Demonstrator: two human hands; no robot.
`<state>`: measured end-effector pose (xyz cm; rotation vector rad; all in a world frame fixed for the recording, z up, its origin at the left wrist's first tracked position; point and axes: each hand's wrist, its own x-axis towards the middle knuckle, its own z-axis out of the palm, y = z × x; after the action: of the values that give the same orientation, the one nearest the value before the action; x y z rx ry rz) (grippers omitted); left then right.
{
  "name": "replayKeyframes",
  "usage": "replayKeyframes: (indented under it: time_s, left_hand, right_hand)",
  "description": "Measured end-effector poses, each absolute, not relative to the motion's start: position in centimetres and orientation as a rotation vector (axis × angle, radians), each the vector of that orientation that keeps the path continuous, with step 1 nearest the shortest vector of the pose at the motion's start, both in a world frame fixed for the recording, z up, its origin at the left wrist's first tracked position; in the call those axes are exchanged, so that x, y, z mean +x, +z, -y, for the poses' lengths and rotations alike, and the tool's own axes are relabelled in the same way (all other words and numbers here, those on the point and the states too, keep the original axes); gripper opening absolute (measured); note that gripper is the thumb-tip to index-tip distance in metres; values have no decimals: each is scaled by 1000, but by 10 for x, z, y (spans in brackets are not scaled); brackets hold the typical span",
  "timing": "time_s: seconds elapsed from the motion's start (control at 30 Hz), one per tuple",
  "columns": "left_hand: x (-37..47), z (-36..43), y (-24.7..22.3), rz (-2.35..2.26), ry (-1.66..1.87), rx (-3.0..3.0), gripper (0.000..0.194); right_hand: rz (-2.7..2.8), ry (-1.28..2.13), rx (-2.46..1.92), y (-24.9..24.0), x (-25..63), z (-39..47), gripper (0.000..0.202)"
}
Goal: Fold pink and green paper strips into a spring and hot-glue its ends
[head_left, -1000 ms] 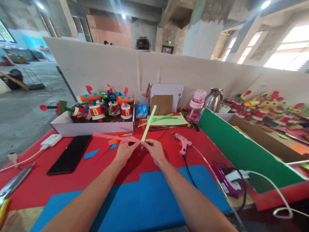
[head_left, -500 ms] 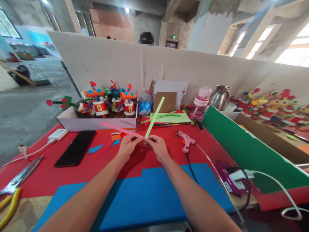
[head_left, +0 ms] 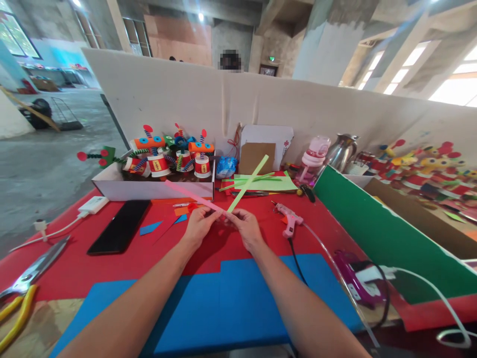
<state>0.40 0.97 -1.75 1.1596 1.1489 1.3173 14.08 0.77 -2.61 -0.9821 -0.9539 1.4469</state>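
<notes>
Above the red table covering, my left hand (head_left: 200, 227) pinches a pink paper strip (head_left: 188, 193) near its lower right end. My right hand (head_left: 245, 227) pinches a light green paper strip (head_left: 250, 181) by its lower end. Both strips meet at my fingertips, forming a V; the exact overlap is partly hidden by my fingers. To the right of my hands lies a pink glue gun (head_left: 288, 219) with its cord. Red, blue and orange paper scraps (head_left: 151, 228) lie left of my left hand.
A white box (head_left: 156, 190) holds paper-cup figures. Scissors (head_left: 32, 276) and a black phone (head_left: 119, 227) lie left. Green paper (head_left: 276, 182) is at the back. On the right stand a green-sided box (head_left: 387, 238) and a purple power socket (head_left: 359, 283). Blue board (head_left: 208, 308) lies in front.
The pink strip has tilted a little steeper, and the green strip leans further right. The strips' ends are now brought together at my fingertips. The whole view has shifted slightly.
</notes>
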Motion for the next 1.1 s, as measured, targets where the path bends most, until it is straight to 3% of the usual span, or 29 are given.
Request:
replayKeyframes:
  time_s: [1.1]
  left_hand:
    - [4,-11,-18,-1291,1312,1275,26]
  right_hand:
    - [973,1518,-982,-22,139,-6,32]
